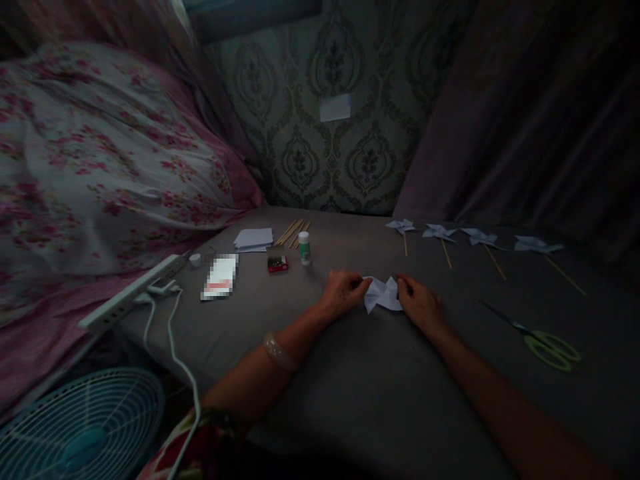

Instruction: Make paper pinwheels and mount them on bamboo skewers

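A white paper pinwheel (382, 295) without a stick is between my two hands, just above or on the grey surface (350, 373). My left hand (344, 292) pinches its left edge between thumb and fingers. On the opposite edge, my right hand (419, 301) grips the paper with thumb and fingertips. A glue stick (305, 248) with a white cap stands upright beyond my left hand. Beside it lies a small red box (277, 264) with dark contents too small to name. Green-handled scissors (543, 343) rest to the right of my right hand.
Several finished pinwheels on sticks (440, 233) lie in a row at the back right. Wooden sticks (290, 233) and a stack of white paper (254, 239) sit at the back left. A power strip (133, 290) with cables runs along the left edge, above a blue fan (85, 427).
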`<state>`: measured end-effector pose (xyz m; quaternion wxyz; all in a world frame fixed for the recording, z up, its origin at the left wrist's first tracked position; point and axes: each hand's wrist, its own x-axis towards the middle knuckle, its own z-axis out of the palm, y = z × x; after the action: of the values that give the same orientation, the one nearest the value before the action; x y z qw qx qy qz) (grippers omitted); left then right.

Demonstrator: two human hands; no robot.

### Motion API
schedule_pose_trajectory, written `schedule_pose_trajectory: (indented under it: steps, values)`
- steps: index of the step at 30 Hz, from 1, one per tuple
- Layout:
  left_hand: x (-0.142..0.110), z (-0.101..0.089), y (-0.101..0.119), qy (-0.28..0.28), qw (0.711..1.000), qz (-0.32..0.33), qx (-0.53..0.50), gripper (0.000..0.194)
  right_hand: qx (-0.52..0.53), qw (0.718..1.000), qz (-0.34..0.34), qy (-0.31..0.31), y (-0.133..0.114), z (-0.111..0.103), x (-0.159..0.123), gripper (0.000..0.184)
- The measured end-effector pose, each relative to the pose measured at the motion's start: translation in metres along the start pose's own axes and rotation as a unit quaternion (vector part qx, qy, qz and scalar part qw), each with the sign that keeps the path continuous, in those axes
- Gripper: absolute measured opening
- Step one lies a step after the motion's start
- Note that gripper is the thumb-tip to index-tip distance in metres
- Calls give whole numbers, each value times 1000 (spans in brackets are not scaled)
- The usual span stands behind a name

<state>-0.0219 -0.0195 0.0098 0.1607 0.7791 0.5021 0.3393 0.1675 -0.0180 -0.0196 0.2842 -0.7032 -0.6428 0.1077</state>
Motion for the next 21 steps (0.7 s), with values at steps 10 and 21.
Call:
schedule_pose_trajectory:
  steps: [10, 21]
  values:
    - [7, -31, 3, 138, 989, -12, 51, 50, 6, 1000, -12, 15, 6, 6, 2, 41]
    - [7, -122, -87, 274, 946, -171, 30, 29, -1, 1000, -12, 28, 2, 8, -1, 40]
